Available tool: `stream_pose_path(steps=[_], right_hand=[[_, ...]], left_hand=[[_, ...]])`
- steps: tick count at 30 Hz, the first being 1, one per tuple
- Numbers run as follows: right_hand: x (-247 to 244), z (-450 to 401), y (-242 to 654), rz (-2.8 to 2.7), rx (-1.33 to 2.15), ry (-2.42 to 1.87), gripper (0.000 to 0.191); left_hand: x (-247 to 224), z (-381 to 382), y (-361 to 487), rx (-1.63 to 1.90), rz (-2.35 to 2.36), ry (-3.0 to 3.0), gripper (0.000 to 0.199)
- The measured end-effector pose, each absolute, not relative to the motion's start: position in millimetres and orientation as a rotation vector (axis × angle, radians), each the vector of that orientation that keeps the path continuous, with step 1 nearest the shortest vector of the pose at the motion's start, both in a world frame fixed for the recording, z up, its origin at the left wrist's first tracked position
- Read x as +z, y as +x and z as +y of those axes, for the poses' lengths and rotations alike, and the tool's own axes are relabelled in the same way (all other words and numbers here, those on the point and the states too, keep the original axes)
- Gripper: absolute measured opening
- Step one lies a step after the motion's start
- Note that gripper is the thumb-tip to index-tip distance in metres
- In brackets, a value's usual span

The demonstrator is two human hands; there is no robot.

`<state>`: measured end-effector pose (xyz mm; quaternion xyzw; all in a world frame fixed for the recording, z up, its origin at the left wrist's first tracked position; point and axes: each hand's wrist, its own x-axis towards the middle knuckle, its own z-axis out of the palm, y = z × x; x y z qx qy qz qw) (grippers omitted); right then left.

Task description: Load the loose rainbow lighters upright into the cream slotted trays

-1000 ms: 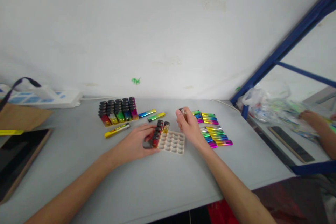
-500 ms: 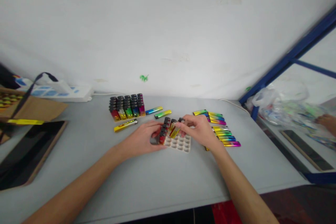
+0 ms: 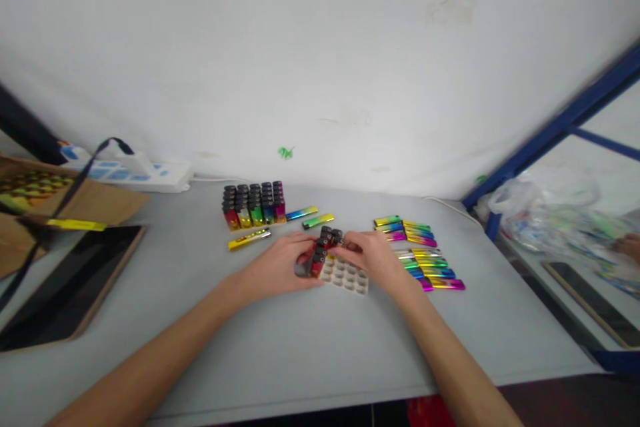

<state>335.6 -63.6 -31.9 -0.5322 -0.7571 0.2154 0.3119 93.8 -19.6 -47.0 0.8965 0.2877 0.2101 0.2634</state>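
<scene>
In the head view, a white tray (image 3: 345,278) with rows of round holes lies at mid-table. Red lighters (image 3: 317,268) with black tops stand upright along its left side. My left hand (image 3: 275,263) is closed around that left edge, thumb low and fingers behind. My right hand (image 3: 377,259) pinches a yellow lighter (image 3: 331,256) at the tray's back, beside the red row; the fingers mostly hide it. Bare holes show at the tray's front and right.
A filled block of lighters (image 3: 255,208) stands behind left, with loose lighters (image 3: 318,221) near it. More lighters (image 3: 425,260) lie in rows at right. A tablet (image 3: 75,280), cardboard box (image 3: 113,203) and power strip (image 3: 170,177) are left; a blue frame (image 3: 540,147) stands right.
The yellow lighter in my right hand has gone from tilted above the tray to down at its back row. My left hand keeps its hold. The view has shifted slightly.
</scene>
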Motion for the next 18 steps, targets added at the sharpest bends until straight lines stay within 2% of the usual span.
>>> stream_pose_path(steps=[4, 7, 10, 16, 18], right_hand=[[-24.2, -65.1, 350.3, -1.933, 0.742, -1.358, 0.050], [-17.0, -58.8, 363.3, -1.692, 0.787, -1.349, 0.058], [-8.8, -41.7, 361.2, -1.632, 0.793, -1.330, 0.049], [9.8, 9.4, 294.7, -2.210, 1.028, -1.004, 0.031], [10.1, 23.0, 265.7, -2.413, 1.010, -0.895, 0.028]], left_hand=[[-42.6, -20.9, 93.4, 0.540, 0.749, 2.474, 0.030], [-39.4, -23.2, 92.1, 0.531, 0.718, 2.497, 0.036], [-38.3, -27.4, 91.6, 0.496, 0.674, 2.484, 0.040], [-42.6, -38.4, 95.7, 0.424, 0.539, 2.481, 0.046], [-44.5, -40.6, 96.5, 0.422, 0.513, 2.474, 0.048]])
